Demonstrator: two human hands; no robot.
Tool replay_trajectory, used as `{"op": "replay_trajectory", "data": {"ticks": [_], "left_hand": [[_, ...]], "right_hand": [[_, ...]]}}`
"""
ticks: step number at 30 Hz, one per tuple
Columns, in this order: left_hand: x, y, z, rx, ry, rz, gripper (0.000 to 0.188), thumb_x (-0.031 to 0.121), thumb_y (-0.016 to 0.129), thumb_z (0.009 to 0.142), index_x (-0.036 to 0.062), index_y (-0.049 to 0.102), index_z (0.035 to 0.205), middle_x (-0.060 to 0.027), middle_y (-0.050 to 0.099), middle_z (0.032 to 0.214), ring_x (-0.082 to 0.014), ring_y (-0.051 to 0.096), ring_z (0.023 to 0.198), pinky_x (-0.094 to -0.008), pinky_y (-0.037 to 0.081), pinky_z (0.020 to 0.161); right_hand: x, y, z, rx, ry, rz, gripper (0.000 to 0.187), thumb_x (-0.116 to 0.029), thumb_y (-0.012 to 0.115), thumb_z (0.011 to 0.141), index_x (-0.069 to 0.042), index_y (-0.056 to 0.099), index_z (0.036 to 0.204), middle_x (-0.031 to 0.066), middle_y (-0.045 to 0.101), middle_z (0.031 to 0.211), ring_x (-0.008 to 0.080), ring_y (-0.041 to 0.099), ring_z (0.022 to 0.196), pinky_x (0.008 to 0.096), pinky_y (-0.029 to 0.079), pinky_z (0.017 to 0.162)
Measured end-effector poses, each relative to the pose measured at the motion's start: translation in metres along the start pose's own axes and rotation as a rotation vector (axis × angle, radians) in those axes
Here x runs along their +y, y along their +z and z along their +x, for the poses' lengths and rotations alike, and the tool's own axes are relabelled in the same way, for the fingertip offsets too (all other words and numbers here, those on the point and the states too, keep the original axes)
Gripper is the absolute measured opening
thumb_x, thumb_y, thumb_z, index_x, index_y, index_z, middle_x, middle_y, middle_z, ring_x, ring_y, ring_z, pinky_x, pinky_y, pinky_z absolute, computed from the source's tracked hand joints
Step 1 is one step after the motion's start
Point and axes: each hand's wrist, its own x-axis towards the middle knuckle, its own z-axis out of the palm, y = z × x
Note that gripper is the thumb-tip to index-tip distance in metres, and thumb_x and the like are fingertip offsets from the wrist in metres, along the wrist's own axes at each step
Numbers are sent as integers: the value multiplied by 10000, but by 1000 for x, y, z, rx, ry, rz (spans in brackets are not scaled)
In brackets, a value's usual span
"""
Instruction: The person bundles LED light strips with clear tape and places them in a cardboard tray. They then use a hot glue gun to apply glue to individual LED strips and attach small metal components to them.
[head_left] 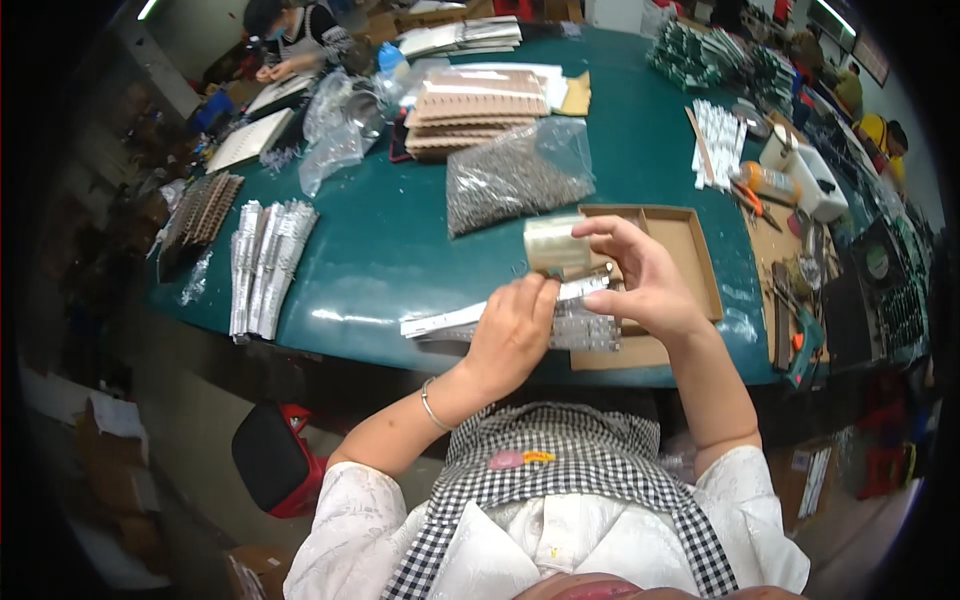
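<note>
A roll of clear tape point(552, 245) is above the table in front of me, at the fingertips of my right hand point(645, 280). Its fingers curve over the roll's right end, while the thumb stands apart below. My left hand point(515, 330) is closed on a bundle of white and silver strips point(590, 330), its fingertips just under the roll. The strips lie sideways and stick out on both sides of that hand. Whether tape is stretched between roll and bundle I cannot tell.
An open cardboard tray point(705, 265) lies right of the bundle. Beyond is a clear bag of small parts point(520, 175). More strip bundles point(268, 265) lie left. Pliers point(755, 205) and a green-handled tool point(803, 350) lie right. A co-worker point(300, 45) sits far left.
</note>
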Motion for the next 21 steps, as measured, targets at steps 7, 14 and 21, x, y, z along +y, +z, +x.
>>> {"op": "replay_trajectory", "data": {"ticks": [7, 14, 21], "left_hand": [[2, 18, -2, 181, -72, 4, 657, 45, 757, 654, -8, 489, 1251, -167, 564, 1159, -367, 587, 1098, -449, 487, 986], [-10, 22, 3, 70, -157, 111, 591, 236, 759, 750, -13, 557, 1247, -119, 607, 976, -316, 609, 889, -425, 488, 788], [-27, 23, 20, 201, -180, 231, 667, 129, 668, 770, -7, 501, 1401, -99, 598, 923, -268, 601, 762, -391, 487, 669]], "right_hand": [[14, 4, -8, 225, -92, -183, 553, -30, 874, 670, -74, 630, 1165, 28, 657, 1123, 179, 611, 1078, 325, 449, 966], [-1, 41, -20, 226, -493, -928, 534, -66, 856, 625, -109, 650, 1116, 43, 668, 1002, 261, 627, 996, 457, 341, 1026], [36, 66, -65, 390, -489, -897, 661, -183, 924, 630, -41, 593, 1184, 87, 642, 973, 281, 610, 976, 439, 414, 937]]}}
